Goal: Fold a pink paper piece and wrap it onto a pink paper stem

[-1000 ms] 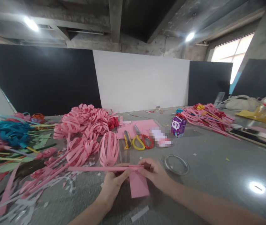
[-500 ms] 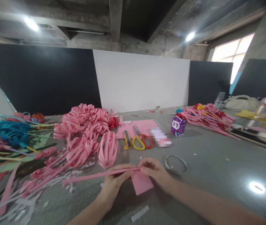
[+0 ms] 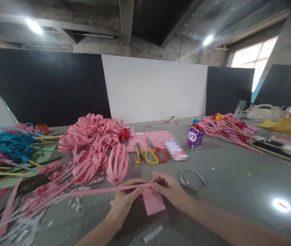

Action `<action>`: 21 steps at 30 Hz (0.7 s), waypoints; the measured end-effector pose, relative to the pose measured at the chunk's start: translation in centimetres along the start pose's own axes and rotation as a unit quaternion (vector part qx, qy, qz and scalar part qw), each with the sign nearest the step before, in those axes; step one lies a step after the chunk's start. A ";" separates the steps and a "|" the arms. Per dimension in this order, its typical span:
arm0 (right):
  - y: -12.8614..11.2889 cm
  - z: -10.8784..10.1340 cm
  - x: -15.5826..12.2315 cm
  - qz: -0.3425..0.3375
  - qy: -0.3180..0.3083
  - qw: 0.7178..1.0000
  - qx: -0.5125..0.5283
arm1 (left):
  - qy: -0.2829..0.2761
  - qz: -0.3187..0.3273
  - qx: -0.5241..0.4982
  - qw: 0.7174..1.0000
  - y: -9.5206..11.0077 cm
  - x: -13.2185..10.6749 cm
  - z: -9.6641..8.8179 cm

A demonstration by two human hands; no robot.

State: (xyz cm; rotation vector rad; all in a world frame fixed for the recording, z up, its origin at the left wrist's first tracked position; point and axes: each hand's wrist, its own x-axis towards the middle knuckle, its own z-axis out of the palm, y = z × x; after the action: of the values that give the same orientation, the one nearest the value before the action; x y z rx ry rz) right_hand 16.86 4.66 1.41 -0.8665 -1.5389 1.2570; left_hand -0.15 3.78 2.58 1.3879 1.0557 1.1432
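Note:
My left hand (image 3: 126, 200) is closed around a thin pink paper stick (image 3: 96, 190), which reaches out level to the left. A small piece of pink paper (image 3: 154, 202) hangs from the stick's right end, between my hands. At that end my right hand (image 3: 167, 188) pinches the paper's top edge against the stick; its fingertips partly hide the join. Just beyond my left hand lies a pink paper-strip ball (image 3: 117, 164). A roll of clear tape (image 3: 193, 180) rests flat to the right of my right hand.
Ahead lie a yellow utility knife (image 3: 139, 153), scissors (image 3: 150, 155) with yellow and red handles, pink sheets (image 3: 160, 136) and a purple box (image 3: 195, 138). Pink strip flowers (image 3: 91, 133) heap at left, with blue ones (image 3: 12, 145). More pink sticks (image 3: 227, 130) lie right.
The hanging pink paper has shifted slightly left and down and turned a little. The stick's left end has risen slightly. Both hands keep their hold.

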 end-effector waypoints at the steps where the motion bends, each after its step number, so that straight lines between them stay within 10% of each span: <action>1: 0.0 0.0 0.0 -0.001 0.000 1.000 -0.004 | -0.001 0.006 0.014 1.000 0.1 0.0 0.0; 21: 0.2 0.1 0.0 -0.004 -0.023 0.999 -0.044 | -0.017 0.041 0.066 0.997 0.1 0.2 -0.1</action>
State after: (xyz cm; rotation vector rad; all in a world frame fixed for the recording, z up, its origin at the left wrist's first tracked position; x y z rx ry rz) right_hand 16.77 4.69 1.27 -0.8918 -1.6427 1.2200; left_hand -0.24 3.99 2.66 1.5613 1.0751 1.1206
